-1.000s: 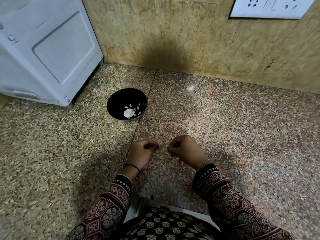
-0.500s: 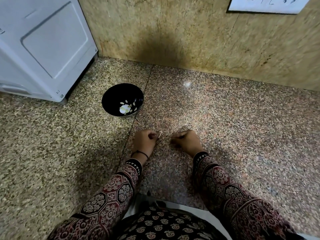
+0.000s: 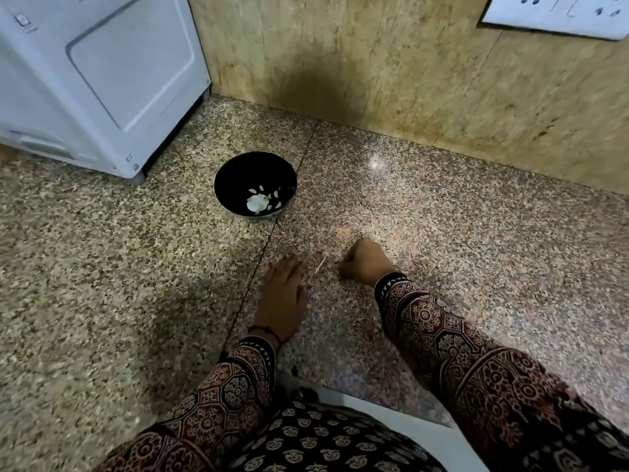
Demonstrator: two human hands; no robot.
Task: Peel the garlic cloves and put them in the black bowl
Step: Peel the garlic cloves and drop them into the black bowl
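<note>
Two patterned sleeves, the left sleeve (image 3: 221, 403) and the right sleeve (image 3: 459, 352), reach forward from the bottom edge over a speckled granite surface (image 3: 476, 250). The left hand (image 3: 282, 294) lies palm down on the stone, with its fingers straight and spread a little. It holds nothing, and a dark band circles its wrist. Just right of it and slightly farther on, the right hand (image 3: 366, 264) rests on the granite with its fingers curled tightly into a fist. Whether anything is held inside the fist cannot be told. Between the two hands a thin pale sliver (image 3: 321, 264) lies on the stone, touching neither hand. It could be a stem or a strip of garlic skin, but it is too small to say.

Beyond the left hand and apart from it, the black bowl (image 3: 238, 172) stands upright beside a seam in the granite. Pale pieces (image 3: 258, 202) show at its bottom. They may be peeled garlic or a painted pattern, and the view does not settle which.

Farther back on the left is a white appliance (image 3: 102, 80), set against the mottled tan wall (image 3: 374, 63). A white socket plate (image 3: 561, 15) is fixed high on the wall at the right.
</note>
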